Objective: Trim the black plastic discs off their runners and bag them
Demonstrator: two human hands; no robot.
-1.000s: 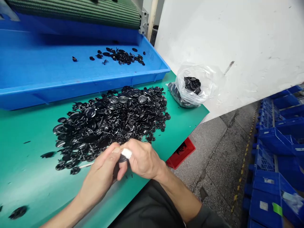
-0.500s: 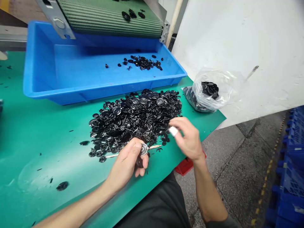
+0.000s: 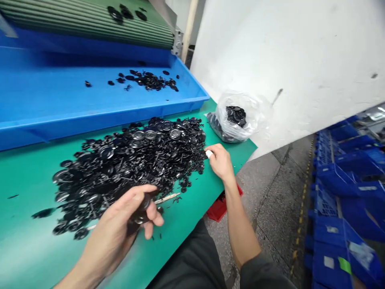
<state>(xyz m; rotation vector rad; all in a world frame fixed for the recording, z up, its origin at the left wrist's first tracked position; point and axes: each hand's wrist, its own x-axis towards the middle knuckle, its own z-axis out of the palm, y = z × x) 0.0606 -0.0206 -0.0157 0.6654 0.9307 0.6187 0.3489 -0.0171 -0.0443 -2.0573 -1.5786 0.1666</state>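
My left hand (image 3: 116, 224) is curled around a few round black plastic discs (image 3: 140, 214) in front of the pile. The heap of black plastic parts (image 3: 147, 156), round discs mixed with thin branching pieces, covers the middle of the green table (image 3: 27, 253). At the heap's right edge is my right hand (image 3: 221, 161), its fingers drawn together. A white wrap (image 3: 208, 153) covers its thumb tip. Something dark shows by those fingertips, too small to make out. A thin pale stick (image 3: 167, 198) lies along the heap's front, partly hidden behind my left hand.
A blue tray (image 3: 90, 116) with scattered black parts stands behind the heap, below a green conveyor belt (image 3: 81, 20). A clear plastic bag (image 3: 255, 114) of black discs sits at the back right. A red bin (image 3: 218, 210) is below the table edge; blue crates (image 3: 337, 176) line the right.
The view has swung right, so the table things sit further left. My right hand has come in against the heap's right edge. The discs in my left hand have tilted.
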